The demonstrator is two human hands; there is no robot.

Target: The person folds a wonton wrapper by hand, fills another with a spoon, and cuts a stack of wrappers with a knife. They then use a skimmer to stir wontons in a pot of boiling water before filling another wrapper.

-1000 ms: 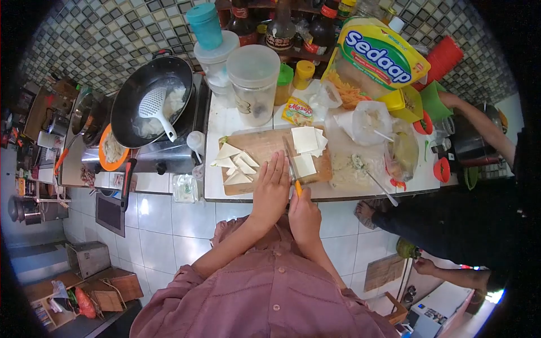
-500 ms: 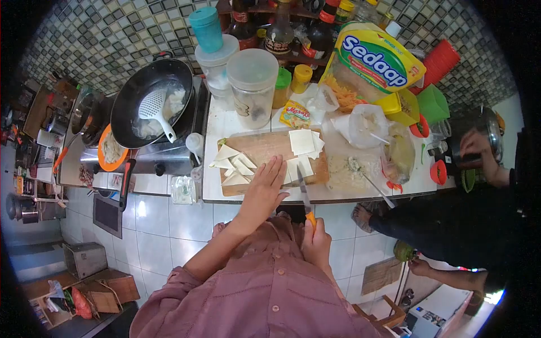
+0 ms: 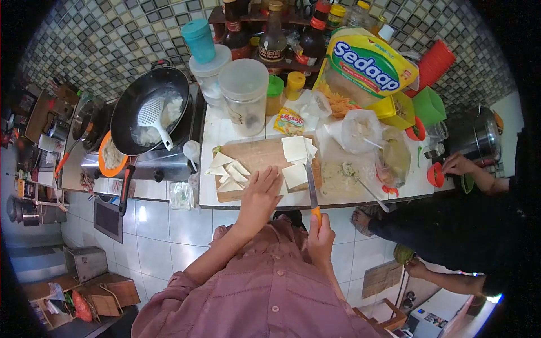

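Note:
My right hand [image 3: 320, 241] is closed round the orange handle of a knife [image 3: 312, 188]. Its blade points away from me, along the right edge of a square white wrapper sheet [image 3: 295, 176]. On the wooden cutting board [image 3: 256, 151], my left hand [image 3: 260, 193] lies with fingers stretched out, to the left of that sheet; whatever is beneath the palm is hidden. A small stack of square sheets [image 3: 295, 149] sits at the upper right of the board. Cut triangular and narrow pieces [image 3: 228, 172] are piled at its left end.
At left, a black wok [image 3: 127, 121] with a white slotted spatula [image 3: 151, 115] rests on the stove. Jars [image 3: 243, 96], a Sedaap packet [image 3: 366, 65] and a filled plastic bag [image 3: 360, 130] line the back. A spoon [image 3: 372, 193] lies right. Another person's hand [image 3: 459, 164] is near a red cup [image 3: 435, 174].
The knife has moved right and turned more upright, from over the lower sheet to its right edge. My left hand stays on the board. The other person's upper hand has lowered to the red cup.

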